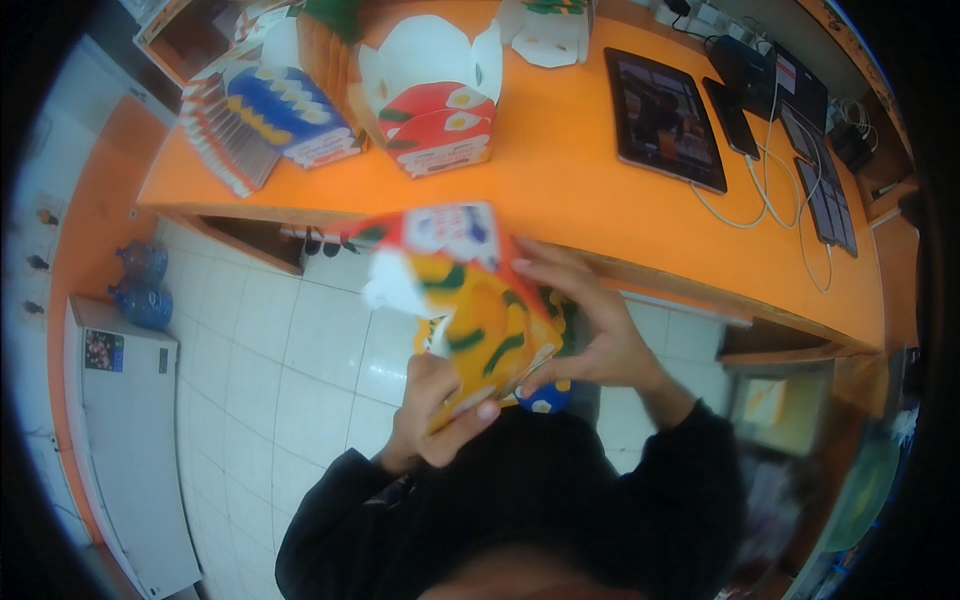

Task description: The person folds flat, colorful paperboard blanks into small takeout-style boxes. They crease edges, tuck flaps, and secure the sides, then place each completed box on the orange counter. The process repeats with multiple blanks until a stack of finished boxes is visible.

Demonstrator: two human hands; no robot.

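Between my two hands, in front of the counter edge, is a printed paper food box (490, 320), yellow with green marks and a red and white upper part, partly smeared by motion. My left hand (430, 405) grips its lower left end, thumb along the bottom edge. My right hand (600, 330) holds the right side, with fingers along the upper edge and thumb below. More printed paper shows behind and under the box, including a blue patch; whether it is part of the same box I cannot tell. Beyond it, open red food boxes (437, 135) stand nested on the counter.
Across the orange counter (555, 170), flat folded cartons (215, 135) and blue food boxes (295, 115) are at the left. A tablet (665, 115), phones (730, 118) and white cables lie at the right. A white chest (135, 440) and blue water jugs (143, 300) stand at the far left.
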